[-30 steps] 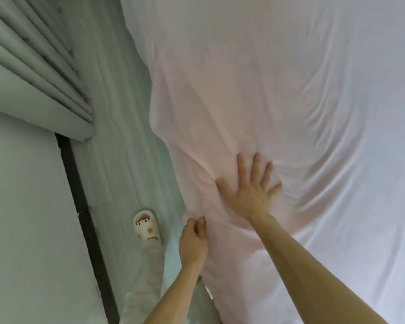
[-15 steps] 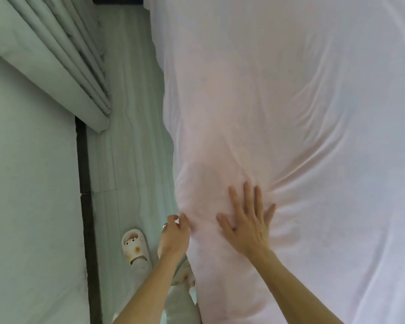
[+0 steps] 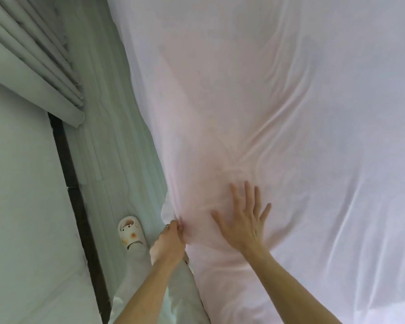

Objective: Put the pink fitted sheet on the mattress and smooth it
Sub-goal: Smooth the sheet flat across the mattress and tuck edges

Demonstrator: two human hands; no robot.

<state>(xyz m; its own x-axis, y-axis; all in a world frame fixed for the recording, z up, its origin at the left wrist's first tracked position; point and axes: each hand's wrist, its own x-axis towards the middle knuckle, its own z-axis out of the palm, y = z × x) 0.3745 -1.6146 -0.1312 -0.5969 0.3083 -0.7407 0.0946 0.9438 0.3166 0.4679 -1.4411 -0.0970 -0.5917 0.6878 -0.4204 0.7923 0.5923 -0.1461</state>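
Here, the left hand [image 3: 171,239] pinches the pink fitted sheet [image 3: 278,113] at the mattress's left edge (likely to draw it taut), while the right hand [image 3: 244,222], fingers spread, presses wrinkles flat nearby.

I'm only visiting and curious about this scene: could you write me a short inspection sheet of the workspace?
Surface: pink sheet, spread out, creases fanning from the near edge.
Job's things: the sheet only; mattress hidden beneath.
Clutter: nothing seen.
Hands: left hand pinches the sheet's edge; right hand lies flat on it, fingers spread.
Cables: nothing seen.
Surroundings: pale floor, grey curtain, dark baseboard, white slipper on a foot.
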